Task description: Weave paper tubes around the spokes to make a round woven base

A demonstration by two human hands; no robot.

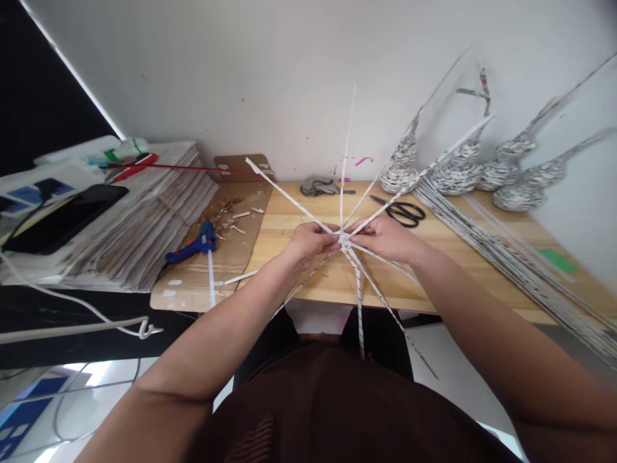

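Several rolled paper strips cross at a small woven hub (344,241) and fan out from it like spokes, above the front part of the wooden table (289,212). On the hub's left side my left hand (311,243) is closed, thumb and fingers pinching the paper weave. My right hand (385,239) pinches the hub from the right, with a thick white strip (434,164) rising from it toward the upper right. Some spokes hang down past the table edge toward my lap. The fingertips partly cover the hub.
Black scissors (406,213) and a grey glove (321,186) lie behind the hands. Woven paper gourd shapes (400,170) stand along the wall, beside a bundle of paper rolls (506,257). At left are a blue glue gun (193,247) and a paper stack (159,218) bearing a phone (67,218).
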